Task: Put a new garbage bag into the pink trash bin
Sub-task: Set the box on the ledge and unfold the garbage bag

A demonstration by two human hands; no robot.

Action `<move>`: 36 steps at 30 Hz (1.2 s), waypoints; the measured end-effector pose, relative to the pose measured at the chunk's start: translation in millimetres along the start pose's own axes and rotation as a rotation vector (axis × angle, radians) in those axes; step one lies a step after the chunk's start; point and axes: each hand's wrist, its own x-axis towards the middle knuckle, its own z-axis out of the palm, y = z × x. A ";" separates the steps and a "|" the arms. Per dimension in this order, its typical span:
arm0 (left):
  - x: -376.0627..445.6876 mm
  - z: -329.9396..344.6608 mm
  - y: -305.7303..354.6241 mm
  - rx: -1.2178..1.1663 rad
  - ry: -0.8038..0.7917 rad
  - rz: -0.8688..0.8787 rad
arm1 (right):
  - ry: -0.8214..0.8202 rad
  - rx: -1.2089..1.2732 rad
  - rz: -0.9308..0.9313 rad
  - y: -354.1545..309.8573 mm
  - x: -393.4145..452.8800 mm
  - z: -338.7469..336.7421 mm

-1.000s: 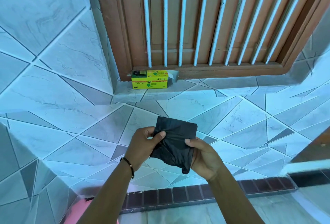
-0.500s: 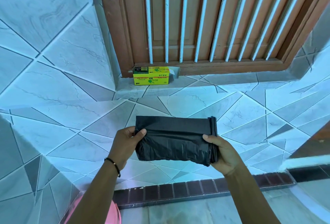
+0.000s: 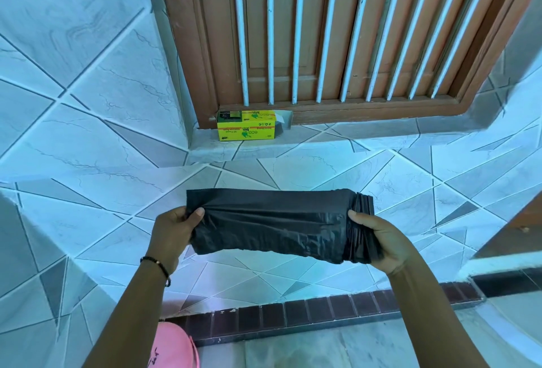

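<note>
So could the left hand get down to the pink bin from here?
Probably, once freed: the left hand grips the black bag, and the pink bin sits below its forearm with nothing visible between.

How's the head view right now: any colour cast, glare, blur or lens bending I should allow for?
Head view: blue cast over the tiles; sharp, no blur on the bag or hands; mild sheen on the bag's wrinkles, no strong glare; wide-angle bending splays the window bars; pink bin cropped at the bottom edge.
</note>
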 end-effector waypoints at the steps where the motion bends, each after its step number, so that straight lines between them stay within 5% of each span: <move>1: 3.3 -4.6 -2.4 0.015 0.025 -0.004 | 0.021 -0.017 0.011 -1.7 0.2 -1.8; 14: 23.6 -39.7 -23.1 0.033 0.379 -0.049 | 0.470 -0.113 -0.089 -12.7 2.3 -30.8; 25: 28.8 -8.6 5.1 0.338 0.478 0.232 | 0.530 -0.391 -0.140 -9.8 18.0 -15.1; 36: 48.1 -44.9 -18.3 0.481 0.559 0.036 | 0.675 -0.412 -0.156 -9.4 31.6 -49.6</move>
